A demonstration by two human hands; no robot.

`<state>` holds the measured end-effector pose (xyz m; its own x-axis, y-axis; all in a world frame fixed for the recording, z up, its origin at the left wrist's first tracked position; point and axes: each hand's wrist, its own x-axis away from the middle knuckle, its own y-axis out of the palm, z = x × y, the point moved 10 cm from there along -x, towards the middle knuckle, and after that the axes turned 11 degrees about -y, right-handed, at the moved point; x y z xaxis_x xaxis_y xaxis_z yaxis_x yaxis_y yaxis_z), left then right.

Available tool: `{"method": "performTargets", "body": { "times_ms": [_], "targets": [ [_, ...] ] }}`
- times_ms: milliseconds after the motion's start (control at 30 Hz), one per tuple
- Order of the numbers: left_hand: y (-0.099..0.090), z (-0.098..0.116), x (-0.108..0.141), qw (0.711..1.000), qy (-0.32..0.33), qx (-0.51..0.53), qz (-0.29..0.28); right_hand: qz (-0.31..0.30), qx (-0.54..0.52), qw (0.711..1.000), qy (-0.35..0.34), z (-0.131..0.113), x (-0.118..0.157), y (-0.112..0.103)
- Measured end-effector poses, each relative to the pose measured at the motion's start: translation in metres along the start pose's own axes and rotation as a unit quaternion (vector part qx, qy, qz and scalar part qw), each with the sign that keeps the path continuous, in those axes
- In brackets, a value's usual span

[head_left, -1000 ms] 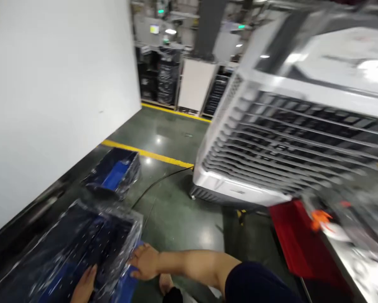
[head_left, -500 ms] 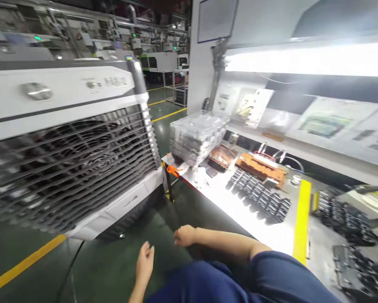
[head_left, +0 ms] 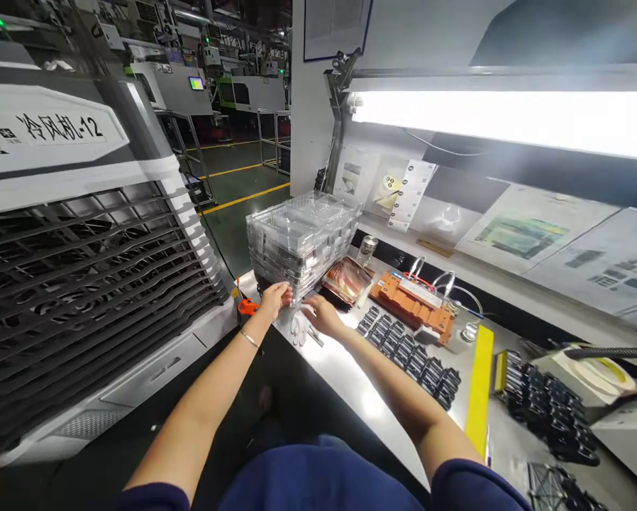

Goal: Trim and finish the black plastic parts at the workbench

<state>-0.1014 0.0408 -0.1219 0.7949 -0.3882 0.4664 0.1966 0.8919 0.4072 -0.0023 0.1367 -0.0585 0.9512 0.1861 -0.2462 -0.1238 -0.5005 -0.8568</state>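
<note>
A tall stack of clear plastic trays (head_left: pixel 297 234) stands at the far left end of the white table (head_left: pixel 350 376). At its near lower corner is my left hand (head_left: pixel 276 299), fingers curled together; whether they grip a tray edge is too small to tell. My right hand (head_left: pixel 321 314) is just right of it, fingers bent toward the stack's bottom edge and the white gloves (head_left: pixel 298 328). What its fingertips hold, if anything, is hidden. Right of the stack lies a clear-wrapped packet of brownish parts (head_left: pixel 349 280).
An orange fixture (head_left: pixel 414 304) and rows of black parts (head_left: pixel 411 355) lie on the table. Yellow tape (head_left: pixel 479 390) crosses it, with more black parts (head_left: pixel 547 404) beyond. An orange-handled tool (head_left: pixel 247 306) is at the left corner. A large air cooler (head_left: pixel 95 284) stands left.
Both hands have moved up from over the floor to the near corner of the tray stack. The view has shifted, and the table and stack now appear further left.
</note>
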Motion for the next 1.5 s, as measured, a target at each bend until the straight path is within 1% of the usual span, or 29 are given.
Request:
{"method": "performTargets", "body": {
  "times_ms": [33,100,133,167,200,233,267,300,367,400,467,567,667,767,833,867,933,1067,1267,1367,1500],
  "targets": [
    [0.009,0.01,-0.014,1.0,0.001,0.016,-0.008,0.028,0.011,0.999,-0.009,0.005,-0.021,-0.018],
    [0.024,0.026,-0.041,0.999,-0.002,0.041,-0.025,0.118,0.047,0.991,-0.044,0.009,-0.062,-0.059],
    [0.03,0.031,-0.053,0.998,-0.006,0.05,-0.035,0.153,0.069,0.984,-0.063,0.009,-0.082,-0.076],
    [0.036,0.036,-0.064,0.997,-0.012,0.056,-0.046,0.174,0.093,0.977,-0.079,0.01,-0.101,-0.089],
    [0.04,0.039,-0.073,0.996,-0.018,0.06,-0.056,0.175,0.119,0.973,-0.091,0.011,-0.12,-0.096],
    [0.044,0.041,-0.082,0.996,-0.024,0.062,-0.067,0.155,0.146,0.972,-0.098,0.013,-0.137,-0.097],
    [0.047,0.042,-0.089,0.995,-0.031,0.06,-0.078,0.119,0.172,0.973,-0.101,0.018,-0.154,-0.092],
    [0.049,0.043,-0.095,0.994,-0.039,0.057,-0.09,0.072,0.197,0.973,-0.098,0.024,-0.167,-0.084],
    [0.051,0.041,-0.103,0.99,-0.056,0.048,-0.116,-0.013,0.23,0.969,-0.083,0.038,-0.185,-0.066],
    [0.051,0.039,-0.105,0.989,-0.064,0.043,-0.13,-0.039,0.239,0.967,-0.074,0.045,-0.189,-0.06],
    [0.053,0.036,-0.108,0.985,-0.079,0.039,-0.151,-0.052,0.245,0.967,-0.056,0.054,-0.194,-0.057],
    [0.058,0.033,-0.109,0.981,-0.093,0.047,-0.167,-0.035,0.231,0.972,-0.041,0.059,-0.197,-0.067],
    [0.068,0.032,-0.106,0.975,-0.103,0.057,-0.187,-0.023,0.208,0.977,-0.039,0.059,-0.2,-0.077],
    [0.078,0.031,-0.101,0.965,-0.117,0.062,-0.227,-0.021,0.199,0.979,-0.047,0.059,-0.198,-0.076],
    [0.079,0.028,-0.098,0.958,-0.129,0.064,-0.246,-0.017,0.202,0.978,-0.053,0.06,-0.196,-0.072],
    [0.078,0.027,-0.098,0.958,-0.132,0.063,-0.247,-0.015,0.204,0.977,-0.055,0.06,-0.194,-0.07],
    [0.073,0.024,-0.101,0.964,-0.123,0.053,-0.228,-0.015,0.207,0.976,-0.062,0.059,-0.192,-0.066],
    [0.062,0.022,-0.107,0.982,-0.089,0.026,-0.165,-0.029,0.202,0.977,-0.067,0.058,-0.19,-0.061],
    [0.059,0.025,-0.109,0.988,-0.06,-0.011,-0.139,-0.044,0.192,0.979,-0.054,0.058,-0.194,-0.063],
    [0.055,0.024,-0.11,0.991,-0.055,-0.005,-0.122,-0.04,0.187,0.981,-0.037,0.056,-0.198,-0.07],
    [0.054,0.021,-0.108,0.992,-0.055,-0.005,-0.116,-0.027,0.173,0.984,0.007,0.057,-0.208,-0.092]
  ]
}}
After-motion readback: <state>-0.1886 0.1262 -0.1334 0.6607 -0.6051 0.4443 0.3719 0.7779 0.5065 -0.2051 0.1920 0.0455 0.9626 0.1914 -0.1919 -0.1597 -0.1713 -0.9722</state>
